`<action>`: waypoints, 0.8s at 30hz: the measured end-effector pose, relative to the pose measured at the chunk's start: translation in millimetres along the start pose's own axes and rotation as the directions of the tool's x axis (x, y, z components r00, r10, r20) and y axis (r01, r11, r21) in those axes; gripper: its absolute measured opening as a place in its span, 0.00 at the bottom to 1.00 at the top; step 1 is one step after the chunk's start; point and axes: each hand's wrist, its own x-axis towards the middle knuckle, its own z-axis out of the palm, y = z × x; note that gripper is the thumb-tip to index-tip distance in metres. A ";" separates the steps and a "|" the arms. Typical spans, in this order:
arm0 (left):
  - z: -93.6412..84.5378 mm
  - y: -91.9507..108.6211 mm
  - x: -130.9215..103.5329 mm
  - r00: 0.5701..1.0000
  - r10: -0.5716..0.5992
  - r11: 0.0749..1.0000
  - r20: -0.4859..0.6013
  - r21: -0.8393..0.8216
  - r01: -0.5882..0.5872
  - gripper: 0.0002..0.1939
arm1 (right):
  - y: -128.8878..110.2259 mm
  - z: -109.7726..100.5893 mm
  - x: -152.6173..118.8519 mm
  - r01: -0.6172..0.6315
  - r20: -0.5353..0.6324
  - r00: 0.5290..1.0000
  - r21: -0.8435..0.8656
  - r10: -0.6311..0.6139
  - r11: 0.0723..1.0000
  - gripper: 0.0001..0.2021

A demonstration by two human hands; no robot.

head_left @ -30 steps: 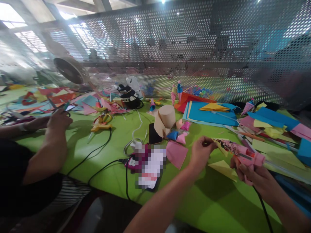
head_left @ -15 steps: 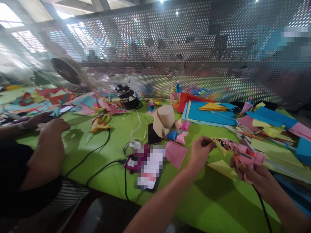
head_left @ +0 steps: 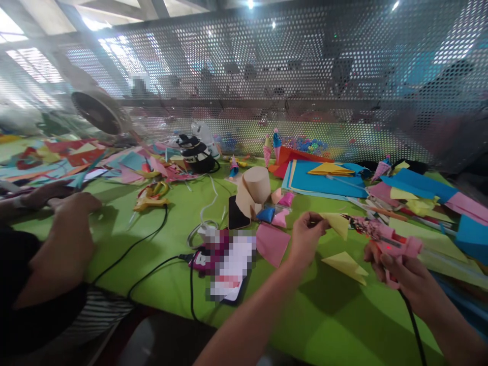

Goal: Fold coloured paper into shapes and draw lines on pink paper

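Note:
My left hand (head_left: pixel 307 236) pinches one corner of a small yellow paper piece (head_left: pixel 338 224), holding it above the green table. My right hand (head_left: pixel 398 269) is wrapped round the handle of a pink glue gun (head_left: pixel 392 241), its cord hanging below. The gun's dark nozzle points left and reaches the edge of the held paper; whether it touches cannot be made out. Below, a folded yellow paper (head_left: pixel 345 266) lies on the table between my hands. A pink paper square (head_left: pixel 272 244) rests left of my left hand.
A phone (head_left: pixel 232 269) lies beside a purple power strip (head_left: pixel 206 257) with black cords. Behind stand a paper roll (head_left: pixel 256 185) and small packets (head_left: pixel 280 216). Blue sheets (head_left: pixel 324 180) are stacked farther back. A yellow glue gun (head_left: pixel 150 198) lies near another person's arms (head_left: pixel 64 239).
The glue gun's nozzle has shifted right along the yellow paper, so more of the paper shows. My left hand holds the same corner. The whole view has shifted slightly.

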 end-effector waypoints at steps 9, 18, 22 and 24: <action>-3.4 7.9 -0.8 1.000 0.019 1.000 -0.010 -0.006 -0.019 0.12 | -9.3 1.8 2.1 -0.029 -0.087 0.996 0.010 0.030 1.000 0.22; -0.4 12.6 -2.7 0.999 0.034 0.999 -0.007 -0.016 -0.034 0.11 | -12.0 -3.9 5.3 -0.016 -0.033 0.999 -0.078 0.014 0.997 0.24; -0.2 12.4 -2.9 0.999 0.040 0.999 0.001 -0.011 -0.040 0.11 | -16.2 3.9 2.8 -0.024 -0.088 0.996 -0.008 0.023 1.000 0.23; 0.1 12.4 -3.2 0.999 0.040 0.999 -0.002 -0.017 -0.040 0.11 | -17.7 6.9 1.5 -0.037 -0.111 0.993 0.014 0.038 0.999 0.23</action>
